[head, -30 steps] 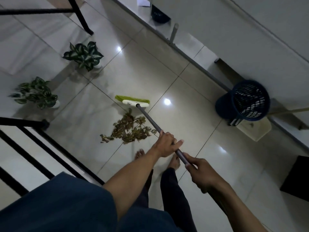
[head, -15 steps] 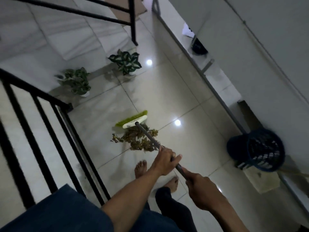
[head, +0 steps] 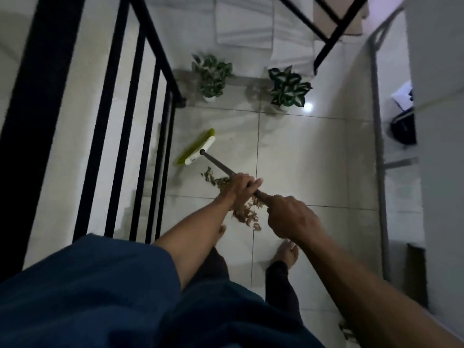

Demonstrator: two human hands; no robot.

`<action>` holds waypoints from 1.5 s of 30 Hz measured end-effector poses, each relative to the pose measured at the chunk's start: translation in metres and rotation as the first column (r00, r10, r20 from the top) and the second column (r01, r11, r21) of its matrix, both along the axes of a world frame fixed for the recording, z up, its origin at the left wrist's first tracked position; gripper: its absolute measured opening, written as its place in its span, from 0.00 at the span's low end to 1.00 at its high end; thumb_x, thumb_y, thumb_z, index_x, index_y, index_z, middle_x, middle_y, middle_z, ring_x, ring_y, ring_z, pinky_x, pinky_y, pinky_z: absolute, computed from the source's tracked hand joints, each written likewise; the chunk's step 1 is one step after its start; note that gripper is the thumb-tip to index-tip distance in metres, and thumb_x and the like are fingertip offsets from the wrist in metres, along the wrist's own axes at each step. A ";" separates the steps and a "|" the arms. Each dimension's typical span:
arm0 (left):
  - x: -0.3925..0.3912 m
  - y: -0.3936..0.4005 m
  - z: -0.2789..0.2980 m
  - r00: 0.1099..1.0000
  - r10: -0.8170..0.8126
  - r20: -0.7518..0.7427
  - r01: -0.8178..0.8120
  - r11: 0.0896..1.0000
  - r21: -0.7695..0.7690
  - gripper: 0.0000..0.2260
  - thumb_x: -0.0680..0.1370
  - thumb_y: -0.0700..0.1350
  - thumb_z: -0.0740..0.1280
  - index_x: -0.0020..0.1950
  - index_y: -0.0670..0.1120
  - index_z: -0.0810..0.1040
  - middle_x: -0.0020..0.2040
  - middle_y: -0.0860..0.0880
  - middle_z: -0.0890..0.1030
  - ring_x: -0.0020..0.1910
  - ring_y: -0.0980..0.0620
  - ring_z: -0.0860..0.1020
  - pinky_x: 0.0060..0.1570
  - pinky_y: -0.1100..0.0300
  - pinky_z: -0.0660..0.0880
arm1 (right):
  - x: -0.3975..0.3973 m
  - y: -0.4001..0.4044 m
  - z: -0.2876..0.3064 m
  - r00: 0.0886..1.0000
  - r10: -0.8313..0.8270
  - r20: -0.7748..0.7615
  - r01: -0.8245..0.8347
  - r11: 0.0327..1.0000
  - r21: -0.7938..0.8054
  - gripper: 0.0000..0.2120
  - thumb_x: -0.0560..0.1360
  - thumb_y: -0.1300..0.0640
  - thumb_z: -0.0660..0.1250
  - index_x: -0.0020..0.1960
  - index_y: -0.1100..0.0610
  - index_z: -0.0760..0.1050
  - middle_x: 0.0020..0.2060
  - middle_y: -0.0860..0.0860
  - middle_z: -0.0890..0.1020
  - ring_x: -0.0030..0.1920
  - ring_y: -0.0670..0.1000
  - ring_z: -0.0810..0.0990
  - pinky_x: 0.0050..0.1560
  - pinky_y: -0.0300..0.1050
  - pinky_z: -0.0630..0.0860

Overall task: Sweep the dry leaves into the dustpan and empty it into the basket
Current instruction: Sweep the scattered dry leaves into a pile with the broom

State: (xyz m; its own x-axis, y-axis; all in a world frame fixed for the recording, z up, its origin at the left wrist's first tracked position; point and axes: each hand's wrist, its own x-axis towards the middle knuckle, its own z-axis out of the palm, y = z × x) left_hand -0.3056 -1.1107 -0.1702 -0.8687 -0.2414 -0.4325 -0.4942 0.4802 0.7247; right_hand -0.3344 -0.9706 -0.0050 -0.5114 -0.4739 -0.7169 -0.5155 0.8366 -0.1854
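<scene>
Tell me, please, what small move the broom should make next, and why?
Probably draw the broom head back toward the feet. It sits on the far side of the leaves, beside the railing, and both hands, left and right, grip the handle, so a pull would gather them.

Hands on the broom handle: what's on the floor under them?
Dry leaves lie under the left hand and right hand. The hands cover the pile's middle, so its full extent cannot be seen.

Pale tiled floor (head: 301, 151) bears dry leaves (head: 244, 213) and two potted plants (head: 287, 87).
</scene>
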 end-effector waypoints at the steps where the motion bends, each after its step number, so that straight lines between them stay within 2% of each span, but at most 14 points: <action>1: -0.002 0.001 -0.002 0.999 0.047 0.010 -0.047 0.999 0.024 0.22 0.78 0.60 0.56 0.28 0.51 0.69 0.32 0.47 0.75 0.36 0.46 0.76 0.41 0.54 0.70 | -0.008 -0.002 -0.002 0.999 0.051 0.014 -0.051 0.999 -0.001 0.30 0.80 0.57 0.65 0.80 0.42 0.63 0.46 0.52 0.82 0.41 0.55 0.81 0.43 0.53 0.83; 4: -0.011 0.013 -0.009 0.980 0.155 0.121 -0.163 0.985 0.053 0.19 0.80 0.55 0.59 0.43 0.44 0.82 0.44 0.40 0.83 0.47 0.41 0.80 0.51 0.52 0.77 | -0.034 0.002 -0.009 0.985 0.172 0.025 -0.172 0.985 -0.004 0.28 0.80 0.56 0.66 0.78 0.46 0.67 0.47 0.53 0.80 0.46 0.57 0.83 0.45 0.52 0.82; 6: -0.017 0.032 -0.017 0.962 0.255 0.095 -0.257 0.966 0.018 0.16 0.79 0.47 0.59 0.50 0.36 0.82 0.48 0.36 0.83 0.47 0.38 0.82 0.50 0.48 0.80 | -0.051 0.011 -0.019 0.973 0.231 0.030 -0.231 0.973 0.018 0.25 0.80 0.57 0.66 0.77 0.50 0.69 0.53 0.54 0.82 0.53 0.58 0.84 0.49 0.52 0.81; 8: -0.018 0.050 -0.047 0.984 0.170 0.050 -0.175 0.976 0.129 0.16 0.74 0.42 0.57 0.45 0.33 0.81 0.40 0.33 0.83 0.37 0.35 0.83 0.39 0.43 0.81 | -0.066 0.024 -0.031 0.962 0.274 0.009 -0.275 0.960 0.049 0.24 0.80 0.56 0.67 0.75 0.54 0.71 0.63 0.55 0.82 0.61 0.59 0.83 0.51 0.52 0.77; 12: -0.046 0.101 -0.089 0.989 0.146 0.032 -0.146 0.989 -0.013 0.14 0.73 0.40 0.55 0.40 0.34 0.78 0.34 0.35 0.79 0.31 0.37 0.80 0.31 0.46 0.79 | -0.108 0.066 -0.058 0.923 0.383 -0.035 -0.382 0.923 0.030 0.20 0.83 0.55 0.60 0.74 0.54 0.72 0.67 0.56 0.80 0.65 0.61 0.80 0.53 0.52 0.75; 15: -0.084 0.144 -0.069 0.956 0.293 0.028 -0.293 0.956 0.012 0.17 0.76 0.42 0.51 0.41 0.37 0.78 0.40 0.32 0.80 0.39 0.36 0.81 0.40 0.47 0.79 | -0.147 0.097 -0.062 0.893 0.449 -0.013 -0.449 0.893 0.031 0.23 0.81 0.57 0.58 0.76 0.52 0.71 0.61 0.55 0.81 0.59 0.60 0.82 0.53 0.54 0.79; 18: -0.114 0.187 -0.044 0.880 0.450 0.154 -0.457 0.889 0.013 0.16 0.82 0.47 0.53 0.42 0.47 0.78 0.55 0.34 0.80 0.54 0.40 0.79 0.46 0.57 0.72 | -0.178 0.128 -0.054 0.880 0.474 0.016 -0.474 0.877 0.076 0.21 0.80 0.58 0.61 0.73 0.53 0.72 0.43 0.51 0.77 0.49 0.57 0.83 0.50 0.54 0.83; 24: -0.147 0.238 -0.019 0.934 0.347 0.081 -0.352 0.934 0.056 0.22 0.74 0.54 0.48 0.37 0.39 0.71 0.33 0.46 0.74 0.34 0.48 0.70 0.38 0.56 0.59 | -0.214 0.176 -0.028 0.855 0.518 -0.017 -0.512 0.849 0.131 0.25 0.79 0.58 0.57 0.74 0.46 0.73 0.38 0.49 0.77 0.34 0.50 0.75 0.34 0.47 0.73; 27: -0.151 0.234 0.003 0.910 0.413 0.035 -0.414 0.905 0.093 0.22 0.72 0.57 0.48 0.33 0.41 0.68 0.29 0.51 0.71 0.31 0.56 0.70 0.36 0.56 0.57 | -0.219 0.174 -0.005 0.834 0.551 0.000 -0.547 0.829 0.117 0.29 0.79 0.60 0.56 0.77 0.41 0.68 0.40 0.49 0.78 0.37 0.51 0.78 0.34 0.48 0.74; 33: -0.138 0.199 0.036 0.827 0.561 -0.041 -0.555 0.826 0.102 0.17 0.76 0.52 0.52 0.30 0.46 0.64 0.29 0.49 0.72 0.30 0.55 0.67 0.35 0.56 0.58 | -0.217 0.126 0.024 0.774 0.633 -0.016 -0.626 0.769 0.126 0.30 0.81 0.59 0.57 0.80 0.39 0.64 0.43 0.49 0.82 0.36 0.49 0.81 0.33 0.43 0.76; 36: -0.117 0.183 0.035 0.734 0.678 -0.048 -0.671 0.734 0.100 0.18 0.80 0.51 0.53 0.33 0.48 0.69 0.36 0.42 0.78 0.35 0.50 0.70 0.34 0.55 0.63 | -0.204 0.096 0.031 0.695 0.718 -0.041 -0.705 0.692 0.157 0.23 0.81 0.57 0.58 0.75 0.45 0.72 0.43 0.49 0.83 0.37 0.48 0.81 0.32 0.42 0.75; 38: -0.105 0.176 0.029 0.662 0.742 -0.107 -0.735 0.670 0.102 0.19 0.80 0.48 0.53 0.31 0.44 0.69 0.33 0.39 0.77 0.33 0.45 0.73 0.34 0.53 0.66 | -0.193 0.077 0.031 0.639 0.767 -0.063 -0.750 0.639 0.169 0.23 0.81 0.56 0.59 0.74 0.44 0.73 0.44 0.49 0.82 0.38 0.50 0.82 0.36 0.45 0.78; 42: -0.077 0.166 -0.001 0.435 0.892 -0.121 -0.879 0.450 0.158 0.23 0.76 0.53 0.51 0.28 0.39 0.64 0.23 0.45 0.68 0.24 0.52 0.66 0.30 0.53 0.64 | -0.171 0.037 0.018 0.476 0.879 -0.034 -0.860 0.474 0.192 0.25 0.81 0.55 0.59 0.76 0.38 0.68 0.53 0.50 0.80 0.47 0.54 0.81 0.46 0.53 0.82; 45: -0.069 0.167 -0.020 0.278 0.956 -0.097 -0.941 0.292 0.174 0.21 0.78 0.52 0.53 0.29 0.40 0.66 0.25 0.44 0.71 0.25 0.51 0.68 0.29 0.49 0.67 | -0.165 0.017 0.004 0.296 0.953 -0.070 -0.923 0.304 0.236 0.23 0.82 0.57 0.59 0.75 0.42 0.70 0.53 0.52 0.80 0.45 0.54 0.78 0.39 0.50 0.75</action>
State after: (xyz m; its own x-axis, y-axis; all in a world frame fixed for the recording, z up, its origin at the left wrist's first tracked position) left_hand -0.3746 -0.9439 -0.1897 -0.0986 -0.9190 -0.3817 -0.4484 -0.3013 0.8415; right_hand -0.4990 -0.9532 -0.0015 0.1099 -0.6273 -0.7710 -0.9705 -0.2354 0.0532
